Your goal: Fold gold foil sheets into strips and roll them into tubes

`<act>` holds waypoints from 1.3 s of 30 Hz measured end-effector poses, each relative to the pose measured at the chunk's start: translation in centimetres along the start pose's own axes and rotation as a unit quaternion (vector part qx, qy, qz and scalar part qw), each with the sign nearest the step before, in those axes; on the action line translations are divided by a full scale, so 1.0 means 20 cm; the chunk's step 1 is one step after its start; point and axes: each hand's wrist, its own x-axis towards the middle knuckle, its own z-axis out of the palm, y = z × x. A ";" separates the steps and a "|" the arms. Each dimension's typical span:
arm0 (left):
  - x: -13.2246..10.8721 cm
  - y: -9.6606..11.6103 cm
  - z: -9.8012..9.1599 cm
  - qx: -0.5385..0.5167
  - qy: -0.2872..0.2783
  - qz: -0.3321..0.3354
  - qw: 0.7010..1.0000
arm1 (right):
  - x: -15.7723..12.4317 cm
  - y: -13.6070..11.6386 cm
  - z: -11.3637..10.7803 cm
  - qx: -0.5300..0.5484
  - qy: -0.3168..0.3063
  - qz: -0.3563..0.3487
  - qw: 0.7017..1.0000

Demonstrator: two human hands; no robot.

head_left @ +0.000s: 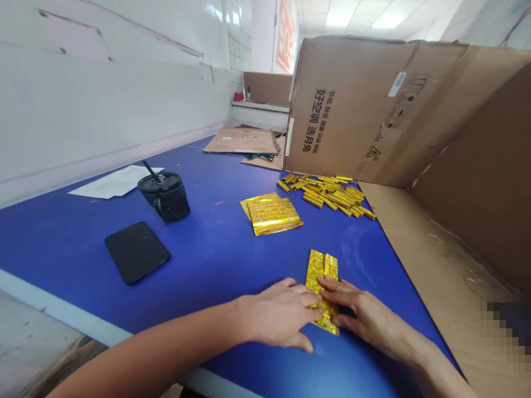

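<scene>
A gold foil sheet [321,276], partly folded lengthwise, lies on the blue table [215,260] near its front right edge. My left hand [280,318] presses flat on the sheet's near left part, fingers stretched over it. My right hand [365,318] rests on the sheet's near right part, fingers out and touching the foil. A small stack of flat gold foil sheets [271,214] lies farther back in the middle. Behind it is a heap of several rolled gold foil sticks [329,194].
A black phone [136,251] and a dark mug with a stirrer [165,194] sit to the left, with white paper [116,181] behind them. A large opened cardboard box [373,110] walls off the right and back. Flat cardboard [244,141] lies at the far end.
</scene>
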 end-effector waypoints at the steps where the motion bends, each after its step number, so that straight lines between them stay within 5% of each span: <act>1: 0.00 0.00 0.00 -0.001 -0.002 0.001 1.000 | 0.00 0.00 0.00 0.000 0.002 0.002 1.000; 29: -0.02 0.02 0.01 -0.010 -0.014 -0.022 1.000 | -0.02 -0.03 -0.01 0.007 0.017 0.022 1.000; 34: -0.02 0.02 0.02 -0.005 -0.007 -0.020 1.000 | 0.03 0.04 0.00 -0.018 0.089 0.019 0.996; 39: -0.02 0.02 0.02 -0.004 -0.007 -0.016 1.000 | 0.09 0.15 0.05 -0.095 0.098 0.040 0.990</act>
